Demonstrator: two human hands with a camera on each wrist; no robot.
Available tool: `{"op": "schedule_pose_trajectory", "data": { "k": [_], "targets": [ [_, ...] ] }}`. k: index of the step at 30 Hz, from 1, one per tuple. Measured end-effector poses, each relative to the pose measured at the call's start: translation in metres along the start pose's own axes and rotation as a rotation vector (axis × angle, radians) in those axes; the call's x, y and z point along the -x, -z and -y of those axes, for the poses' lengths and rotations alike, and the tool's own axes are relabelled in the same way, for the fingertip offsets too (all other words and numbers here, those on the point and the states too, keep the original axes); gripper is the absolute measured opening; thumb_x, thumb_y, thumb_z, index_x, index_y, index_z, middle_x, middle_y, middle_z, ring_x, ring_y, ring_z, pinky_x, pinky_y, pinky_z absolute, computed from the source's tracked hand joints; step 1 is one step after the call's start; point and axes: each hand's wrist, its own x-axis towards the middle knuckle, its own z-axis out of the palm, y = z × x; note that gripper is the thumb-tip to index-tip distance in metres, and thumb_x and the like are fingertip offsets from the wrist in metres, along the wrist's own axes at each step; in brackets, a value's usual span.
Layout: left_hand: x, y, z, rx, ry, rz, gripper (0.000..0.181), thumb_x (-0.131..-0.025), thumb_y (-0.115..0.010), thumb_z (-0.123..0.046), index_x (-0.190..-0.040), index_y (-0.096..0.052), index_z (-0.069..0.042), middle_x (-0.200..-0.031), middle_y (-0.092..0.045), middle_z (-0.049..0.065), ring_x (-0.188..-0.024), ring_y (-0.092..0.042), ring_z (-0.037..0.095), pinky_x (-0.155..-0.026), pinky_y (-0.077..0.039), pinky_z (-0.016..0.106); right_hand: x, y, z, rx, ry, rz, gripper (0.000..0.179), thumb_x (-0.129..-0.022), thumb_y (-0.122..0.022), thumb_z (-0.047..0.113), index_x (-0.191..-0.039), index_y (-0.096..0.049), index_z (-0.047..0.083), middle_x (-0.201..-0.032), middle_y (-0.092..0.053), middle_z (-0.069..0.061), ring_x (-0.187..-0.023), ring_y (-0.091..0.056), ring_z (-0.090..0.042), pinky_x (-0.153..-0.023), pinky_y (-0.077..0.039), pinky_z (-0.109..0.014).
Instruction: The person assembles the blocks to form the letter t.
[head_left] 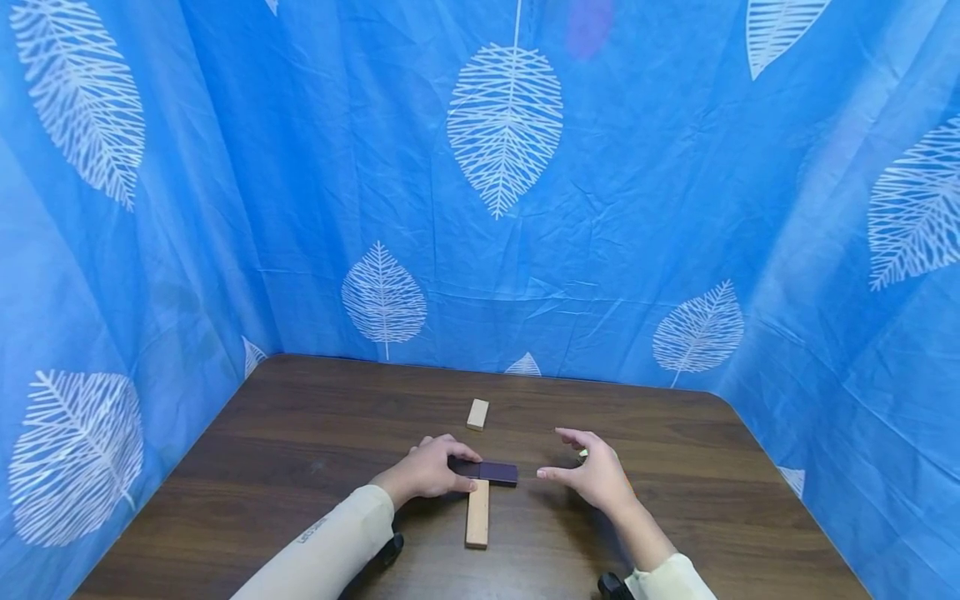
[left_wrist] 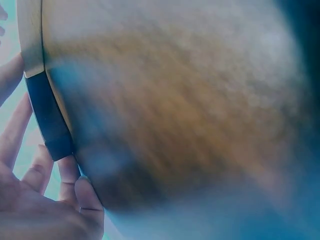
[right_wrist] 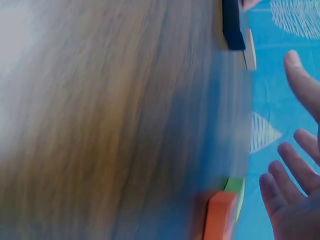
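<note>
My left hand [head_left: 431,468] grips a dark purple block lying flat on the table, thumb on its near side and index finger on its far side. Its left part is hidden in the hand; the right part of the dark purple stretch [head_left: 498,474] shows beyond a thin seam. A long light wooden block [head_left: 477,521] runs from it towards the near side, beneath the thumb tip. In the left wrist view the dark block [left_wrist: 50,117] has fingers around its end. My right hand [head_left: 596,473] hovers to the right, thumb and fingers apart, holding nothing.
A small light wooden block [head_left: 477,414] sits farther back on the brown table [head_left: 337,417]. Mostly hidden by the right hand in the head view, an orange block [right_wrist: 219,215] and a green block [right_wrist: 234,185] lie together. A blue leaf-patterned curtain [head_left: 615,208] surrounds the table.
</note>
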Motion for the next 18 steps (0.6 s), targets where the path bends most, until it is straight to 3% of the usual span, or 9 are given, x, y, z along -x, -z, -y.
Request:
{"op": "schedule_pose_trajectory", "data": {
  "k": [5,10,18],
  "targets": [
    [0.000,0.001,0.000,0.008,0.003,0.001,0.031,-0.083,-0.083,-0.033,-0.114,-0.076,-0.028,-0.122,-0.060,0.002,-0.112,-0.045,0.031,-0.096,-0.034,0.061,0.001,0.011,-0.014,-0.006,-0.041,-0.016,0.086,-0.068,-0.095,0.035,-0.138,-0.059,0.001,-0.130,-0.061,-0.021,-0.120,-0.056,-0.039,-0.097,-0.045,-0.055],
    [0.000,0.001,0.000,0.006,0.002,0.011,0.031,-0.084,-0.082,-0.033,-0.114,-0.076,-0.028,-0.121,-0.060,0.002,-0.113,-0.045,0.031,-0.097,-0.032,0.062,0.004,0.019,-0.027,-0.002,-0.129,-0.007,0.094,-0.072,-0.091,0.041,-0.146,-0.049,0.002,-0.137,-0.054,-0.028,-0.124,-0.051,-0.043,-0.096,-0.044,-0.058],
    [0.000,0.001,-0.001,0.007,0.014,0.009,0.030,-0.084,-0.082,-0.034,-0.113,-0.076,-0.029,-0.121,-0.060,0.001,-0.113,-0.045,0.031,-0.097,-0.032,0.063,0.008,0.025,-0.043,0.016,-0.214,-0.031,0.087,-0.076,-0.088,0.043,-0.140,-0.052,-0.003,-0.130,-0.059,-0.029,-0.122,-0.054,-0.044,-0.097,-0.043,-0.059]
  ]
}}
